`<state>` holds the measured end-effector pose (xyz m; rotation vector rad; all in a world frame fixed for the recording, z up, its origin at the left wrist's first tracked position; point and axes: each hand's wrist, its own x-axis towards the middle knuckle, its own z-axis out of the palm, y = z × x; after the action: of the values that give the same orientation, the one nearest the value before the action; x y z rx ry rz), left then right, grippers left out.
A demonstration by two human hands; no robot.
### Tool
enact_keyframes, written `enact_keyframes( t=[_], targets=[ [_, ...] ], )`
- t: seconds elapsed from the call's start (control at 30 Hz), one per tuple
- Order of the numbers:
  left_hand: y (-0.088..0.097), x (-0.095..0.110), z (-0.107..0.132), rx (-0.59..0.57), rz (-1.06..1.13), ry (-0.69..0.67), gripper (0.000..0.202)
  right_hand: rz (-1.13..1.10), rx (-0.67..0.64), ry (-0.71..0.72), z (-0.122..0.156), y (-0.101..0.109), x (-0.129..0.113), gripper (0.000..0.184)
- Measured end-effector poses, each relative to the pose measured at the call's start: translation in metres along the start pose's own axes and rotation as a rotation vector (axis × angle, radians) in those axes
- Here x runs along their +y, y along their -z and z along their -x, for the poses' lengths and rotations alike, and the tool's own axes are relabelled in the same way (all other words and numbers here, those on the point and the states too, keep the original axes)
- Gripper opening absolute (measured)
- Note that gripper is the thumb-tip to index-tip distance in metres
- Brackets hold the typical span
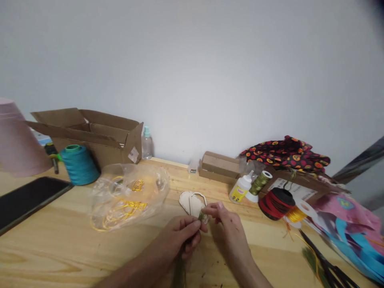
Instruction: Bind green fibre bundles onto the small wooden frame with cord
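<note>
My left hand (pixel 180 236) is closed in a pinch on a thin green bundle of fibres (pixel 181 272) that hangs down toward the table's near edge. My right hand (pixel 228 224) meets it from the right, fingertips pinched on the top end of the same green bundle (pixel 202 216). Just beyond my fingertips lie pale flat cut-out pieces (pixel 192 202) on the wooden table (pixel 60 256), touching or nearly touching my fingers.
A clear plastic bag with yellow cord (pixel 126 198) lies left of my hands. Behind it stand a teal thread cone (pixel 78 165), an open cardboard box (pixel 93 134) and a small bottle (pixel 147 144). At right are a glue bottle (pixel 240 189), olive, red and gold spools (pixel 276 203), patterned fabric (pixel 285 154), and dark scissors (pixel 324 266).
</note>
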<state>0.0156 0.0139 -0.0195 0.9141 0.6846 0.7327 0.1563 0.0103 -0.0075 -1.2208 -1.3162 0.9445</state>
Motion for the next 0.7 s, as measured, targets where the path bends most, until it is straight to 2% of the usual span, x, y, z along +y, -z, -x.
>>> enact_keyframes(
  t=[0.13,0.33,0.5,0.7],
  targets=[
    [-0.0027,0.0027,0.0014,0.015,-0.126,0.004,0.027,-0.006,-0.045,-0.024,0.0023,-0.0019,-0.0011,0.041],
    [-0.0054,0.0077,0.0074,-0.011,-0.214,0.023,0.026,-0.181,-0.12,-0.093,0.0009,0.0,-0.0007,0.028],
    [-0.0049,0.007,0.0075,-0.014,-0.226,0.054,0.027,-0.248,-0.116,-0.107,-0.0002,-0.0001,0.0002,0.021],
    [-0.0026,0.0037,0.0041,-0.038,-0.242,0.021,0.028,-0.344,-0.102,-0.153,0.0,-0.0023,0.0046,0.02]
  ],
)
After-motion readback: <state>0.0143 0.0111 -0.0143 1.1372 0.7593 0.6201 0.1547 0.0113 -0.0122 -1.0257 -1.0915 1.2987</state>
